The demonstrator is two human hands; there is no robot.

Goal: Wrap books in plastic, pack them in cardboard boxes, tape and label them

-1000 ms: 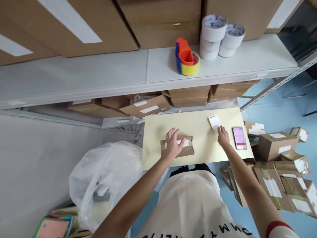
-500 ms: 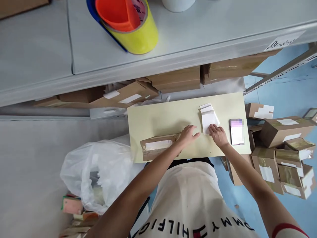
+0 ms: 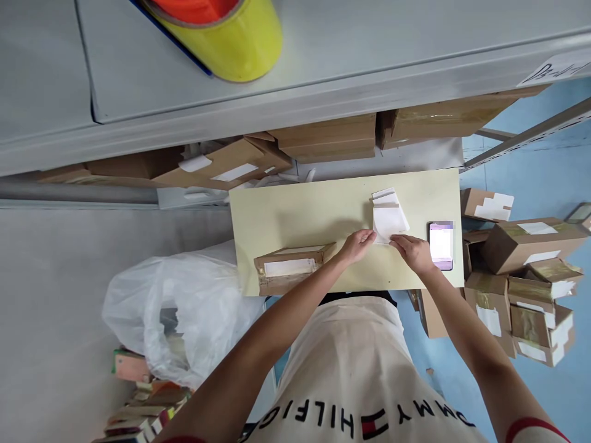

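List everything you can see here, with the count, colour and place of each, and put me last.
Table: one, pale yellow, centre
White slips: several, white, overlapping on the table
Small box: one, brown and white, table's left end
Phone: one, screen lit, table's right end
Shelf: one, grey, across the top
Tape roll: one, yellow, on the shelf
Cartons: several, brown, beneath the shelf
Floor: one, blue, right
Parcels: many, brown and white, right of the table
Plastic bag: one, translucent white, left
Books or papers: count unclear, mixed colours, lower left
Shirt: one, white, bottom centre
Left hand: one, bare, at the slips' lower left
Right hand: one, bare, at their lower right
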